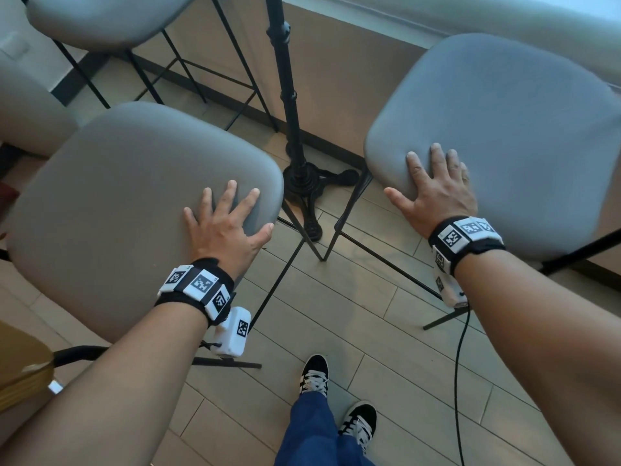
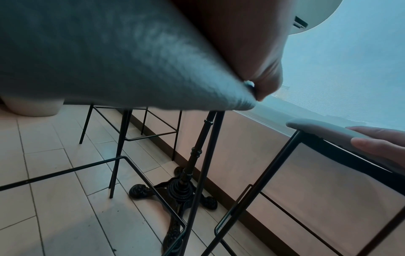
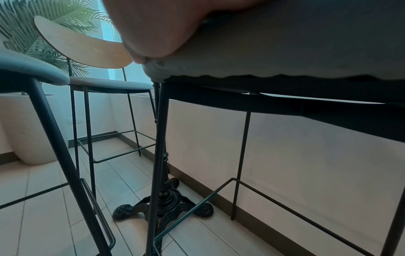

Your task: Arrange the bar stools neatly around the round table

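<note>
- My left hand (image 1: 225,227) lies flat, fingers spread, on the near right corner of a grey padded bar stool seat on thin black metal legs (image 1: 127,196); the thumb hooks over its edge.
- My right hand (image 1: 433,186) lies flat, fingers spread, on the near left corner of a second grey padded stool seat (image 1: 510,129).
- Between my hands stands the black ornate cast-iron table pedestal (image 1: 295,156).
- A third grey stool (image 1: 100,18) stands beyond my left hand.
</note>
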{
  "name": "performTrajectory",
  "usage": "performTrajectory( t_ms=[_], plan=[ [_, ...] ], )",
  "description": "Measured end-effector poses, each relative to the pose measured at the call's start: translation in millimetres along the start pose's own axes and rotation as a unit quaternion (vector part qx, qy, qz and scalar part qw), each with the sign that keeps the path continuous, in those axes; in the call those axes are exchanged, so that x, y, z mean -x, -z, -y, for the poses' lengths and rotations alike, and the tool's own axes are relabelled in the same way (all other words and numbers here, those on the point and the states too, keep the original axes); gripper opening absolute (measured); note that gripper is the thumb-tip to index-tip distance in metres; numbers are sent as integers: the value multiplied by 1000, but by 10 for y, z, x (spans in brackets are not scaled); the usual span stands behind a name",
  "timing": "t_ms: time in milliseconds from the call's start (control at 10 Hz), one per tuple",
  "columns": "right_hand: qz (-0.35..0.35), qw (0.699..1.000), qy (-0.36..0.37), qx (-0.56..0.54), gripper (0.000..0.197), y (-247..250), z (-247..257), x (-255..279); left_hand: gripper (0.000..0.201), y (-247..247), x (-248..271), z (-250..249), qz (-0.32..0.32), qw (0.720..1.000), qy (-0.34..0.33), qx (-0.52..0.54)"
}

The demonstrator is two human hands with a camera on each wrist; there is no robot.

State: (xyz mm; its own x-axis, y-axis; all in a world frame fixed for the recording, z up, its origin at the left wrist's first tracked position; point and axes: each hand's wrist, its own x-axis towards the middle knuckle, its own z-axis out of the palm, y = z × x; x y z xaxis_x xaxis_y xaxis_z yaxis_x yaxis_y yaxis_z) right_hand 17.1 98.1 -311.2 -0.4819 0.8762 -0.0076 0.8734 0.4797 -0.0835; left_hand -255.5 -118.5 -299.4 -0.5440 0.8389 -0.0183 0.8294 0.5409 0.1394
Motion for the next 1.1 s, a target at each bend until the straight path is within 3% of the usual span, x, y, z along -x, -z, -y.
performTrajectory(
  t_ms=[900, 1000, 1100],
  plan=[
    [13, 999, -17, -36, 75, 53, 34, -14, 61, 18, -49, -37, 10, 1000, 27, -8],
    [25, 999, -14, -45, 75, 139, 26, -42, 52, 133, -38, -74, -23, 998, 0, 51],
    [27, 995, 8, -94, 74, 243, 7, 140, 43, 195, 278, -129, -61, 983, -104, 142]
  ],
)
